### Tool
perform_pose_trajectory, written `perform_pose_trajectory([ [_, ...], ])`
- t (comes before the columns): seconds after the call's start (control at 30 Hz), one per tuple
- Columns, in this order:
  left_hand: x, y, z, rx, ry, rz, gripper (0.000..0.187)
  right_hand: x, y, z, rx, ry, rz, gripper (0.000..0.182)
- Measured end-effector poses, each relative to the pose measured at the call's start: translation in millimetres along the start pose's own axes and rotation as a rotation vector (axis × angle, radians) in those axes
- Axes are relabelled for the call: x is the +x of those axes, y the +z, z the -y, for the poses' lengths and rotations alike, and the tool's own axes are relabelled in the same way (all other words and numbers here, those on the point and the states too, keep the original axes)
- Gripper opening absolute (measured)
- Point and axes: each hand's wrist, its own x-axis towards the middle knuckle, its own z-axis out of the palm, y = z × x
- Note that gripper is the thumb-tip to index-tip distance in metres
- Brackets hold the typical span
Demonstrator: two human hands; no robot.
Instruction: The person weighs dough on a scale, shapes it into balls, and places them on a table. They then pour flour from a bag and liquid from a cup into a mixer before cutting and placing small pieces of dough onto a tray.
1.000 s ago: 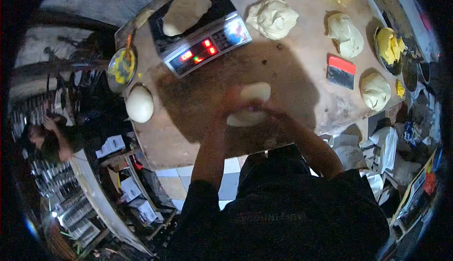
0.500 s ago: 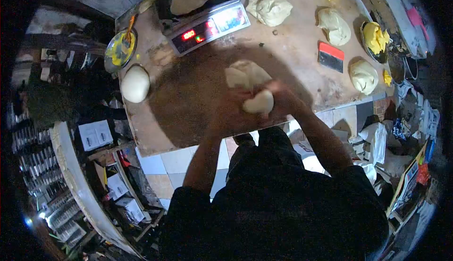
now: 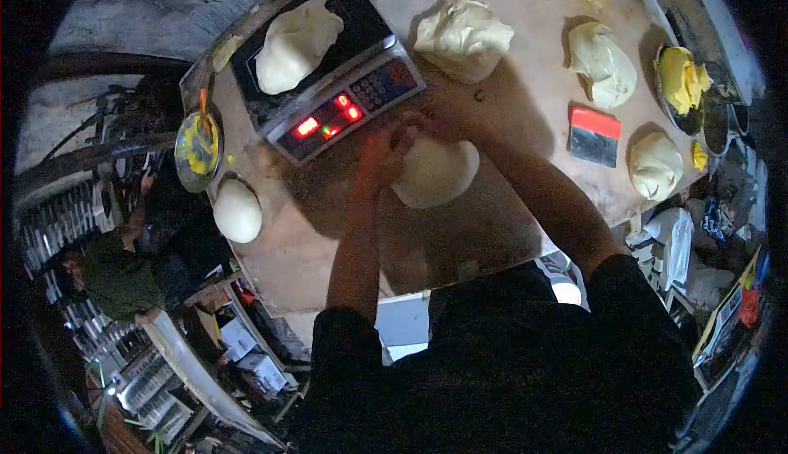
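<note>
Working this round piece of dough well probably calls for light, even pressure from both sides, since it looks soft and could tear or lose its smooth face if gripped hard. It lies in front of the person, seemingly on the table, in the shadow below the scale. The left hand is at its left, far side and the right hand is by its far edge, close to the left; both are dim and blurred, so I cannot tell how far either one is open or whether the fingers have hold of the dough or only touch it. Keeping the palms low and matching the two hands should help the piece stay round. Elbow room matters too: the left hand is near the scale, where a paler dough lump sits, and a rough dough mound lies just beyond the right hand. The smooth dough ball by the left table edge offers a fair guide for surface.
</note>
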Motion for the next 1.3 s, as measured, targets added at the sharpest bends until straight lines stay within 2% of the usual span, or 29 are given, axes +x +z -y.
perform_pose_trajectory([
  [0.07,-5,9,-4,-0.16,-0.051,0.073,0.067,9,14,-21,0.074,-0.099,0.043,0.047],
  [0.2,-85,43,-15,-0.6,0.083,-0.09,0.085,-34,62,-34,0.052,-0.215,0.152,0.05],
  [0.27,-110,85,14,-0.369,0.164,-0.215,0.088,-50,73,-27,0.042,-0.241,0.211,0.051],
  [0.3,-109,85,17,-0.275,0.19,-0.243,0.089,-48,74,-30,0.073,-0.24,0.201,0.052],
  [0.37,-100,63,16,-0.109,0.214,-0.268,0.089,-32,74,-54,0.184,-0.173,0.065,0.054],
  [0.43,-80,14,4,-0.115,0.299,-0.303,0.09,-30,66,-81,0.311,-0.066,-0.158,0.055],
  [0.5,-60,-28,-9,-0.278,0.451,-0.378,0.092,-58,62,-87,0.423,-0.009,-0.331,0.057],
  [0.63,-33,-14,-50,-0.38,0.304,-0.055,0.092,-105,99,-67,0.434,-0.053,-0.508,0.06],
  [0.7,-35,-3,-57,-0.424,0.228,0.1,0.092,-95,105,-69,0.432,-0.058,-0.425,0.062],
  [0.73,-36,1,-48,-0.386,0.169,0.086,0.086,-89,98,-63,0.452,-0.045,-0.317,0.063],
  [0.77,-40,14,-31,-0.351,0.105,0.074,0.079,-90,87,-44,0.556,0.033,-0.147,0.065],
  [0.83,-53,57,15,-0.421,0.109,0.202,0.075,-94,91,-34,0.465,0.108,0.085,0.065],
  [0.87,-73,71,28,-0.447,0.11,0.211,0.075,-100,99,-28,0.39,0.112,0.107,0.065],
  [0.9,-99,78,37,-0.466,0.117,0.171,0.075,-106,106,-22,0.315,0.114,0.131,0.064],
  [0.97,-154,85,43,-0.477,0.104,0.005,0.076,-133,153,-25,0.121,0.049,0.015,0.061],
  [1.07,-178,68,43,-0.431,0.089,-0.224,0.077,-99,197,-72,-0.253,-0.337,-0.149,0.061],
  [1.2,-169,44,47,-0.264,0.062,-0.509,0.077,-45,124,-11,0.253,-0.068,0.065,0.049],
  [1.27,-165,47,49,-0.184,0.033,-0.596,0.078,-27,157,-29,0.221,-0.168,0.138,0.045],
  [1.3,-171,56,53,-0.306,0.036,-0.523,0.079,-23,172,-40,0.205,-0.211,0.183,0.043],
])
